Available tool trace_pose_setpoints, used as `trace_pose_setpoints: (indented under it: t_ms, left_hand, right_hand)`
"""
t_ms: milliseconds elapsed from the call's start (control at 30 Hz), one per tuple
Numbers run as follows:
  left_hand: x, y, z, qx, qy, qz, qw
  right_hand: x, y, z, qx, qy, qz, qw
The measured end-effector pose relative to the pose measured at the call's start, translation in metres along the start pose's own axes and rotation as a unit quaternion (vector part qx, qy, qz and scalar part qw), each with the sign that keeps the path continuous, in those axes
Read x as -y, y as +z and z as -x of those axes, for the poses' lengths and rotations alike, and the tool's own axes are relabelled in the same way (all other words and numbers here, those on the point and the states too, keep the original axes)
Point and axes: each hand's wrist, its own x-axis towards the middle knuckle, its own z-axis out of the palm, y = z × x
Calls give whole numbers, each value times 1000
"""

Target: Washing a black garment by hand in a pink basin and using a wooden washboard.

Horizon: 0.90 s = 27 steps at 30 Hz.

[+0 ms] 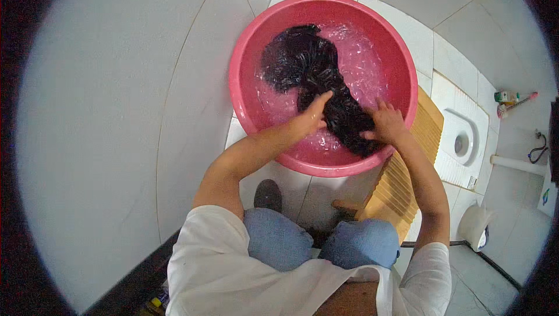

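Note:
A soaked black garment (pixel 317 62) lies bunched in the water of a large pink basin (pixel 244 106), stretching from the basin's far left to its near right. My left hand (pixel 313 117) is at the near edge of the cloth, its visible fingers apart and pointing away from me. Over the cloth's near right end is my right hand (pixel 385 124), with fingers spread and the thumb toward the fabric. Neither hand shows a grip on the garment. Ripples and foam-like highlights break the water around it.
A ribbed wooden washboard (pixel 402 185) leans beside the basin on the right. Beyond it is a white squat toilet (pixel 463 138) in the tiled floor. A white bucket-like container (pixel 474 227) stands farther right, near a pipe (pixel 515 164). Bottles (pixel 506 97) are by the wall. A grey wall (pixel 116 100) rises at left.

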Motion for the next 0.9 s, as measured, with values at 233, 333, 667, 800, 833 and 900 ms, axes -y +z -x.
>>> trace_pose_setpoints:
  t_ms: [233,333,667,800,833,900]
  left_hand:
    - [14,-9,-6,45,-151,-113,981]
    - [6,-45,-24,-60,-156,-114,979]
    - [-96,-48,-65,-133,578,-708,384]
    - [-88,-52,-72,-55,399,-801,443]
    - [-85,-50,-64,-82,317,-814,480]
    - [-79,-60,-59,-128,341,-820,443]
  right_hand:
    - [18,118,-105,-82,62,-227,969]
    - [55,131,-91,-35,16,-134,990]
    - [40,92,-70,69,-78,39,994]
    - [7,117,-82,71,47,43,995]
    - [9,126,-85,70,49,41,996]
    - [22,125,-87,28,116,58,991]
